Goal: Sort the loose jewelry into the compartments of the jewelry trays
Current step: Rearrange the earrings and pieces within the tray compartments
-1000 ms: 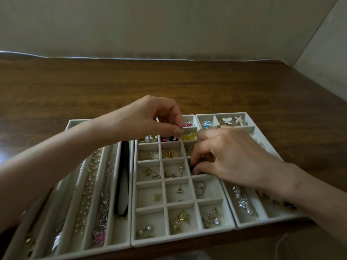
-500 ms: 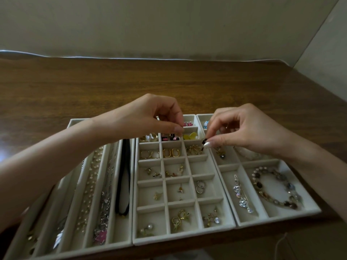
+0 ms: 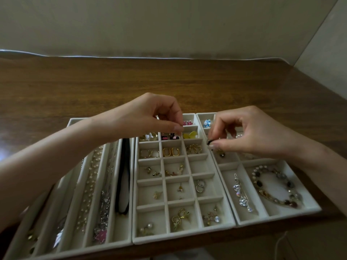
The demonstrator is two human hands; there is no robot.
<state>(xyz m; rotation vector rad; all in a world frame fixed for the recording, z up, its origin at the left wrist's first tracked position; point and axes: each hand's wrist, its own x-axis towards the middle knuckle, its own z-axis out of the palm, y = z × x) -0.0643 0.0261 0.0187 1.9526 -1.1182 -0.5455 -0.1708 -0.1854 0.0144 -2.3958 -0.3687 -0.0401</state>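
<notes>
Jewelry trays, three of them, sit side by side along the near edge of the wooden table (image 3: 112, 81) in my head feed. The left tray (image 3: 77, 120) has long lanes with a pearl strand (image 3: 90, 177) and a black cord (image 3: 124, 175). The middle tray (image 3: 183, 239) is a grid of small compartments, and the right tray (image 3: 277, 217) has larger ones.

I see the right hand (image 3: 253, 136) raised over the far part of the trays, just above the seam between the middle and right trays. Its thumb and forefinger pinch a small black piece (image 3: 209, 142), and the other fingers are curled.

The left hand (image 3: 146, 117) hovers over the far row of the middle tray. Its thumb and forefinger tips are pressed together above the compartment of black and pink bits. I cannot tell whether anything sits between them.

In the grid, a pair of gold oblong hoops (image 3: 170, 152) lies in the centre column, one row nearer than that compartment, and a yellow piece (image 3: 190, 135) lies in the right column beside the left fingertips. The right tray holds blue stones (image 3: 207, 123) at its far left corner, a beaded bracelet (image 3: 260, 183) in its near right compartment, and a silver clip with clear stones (image 3: 241, 194) in the compartment just left of that.
</notes>
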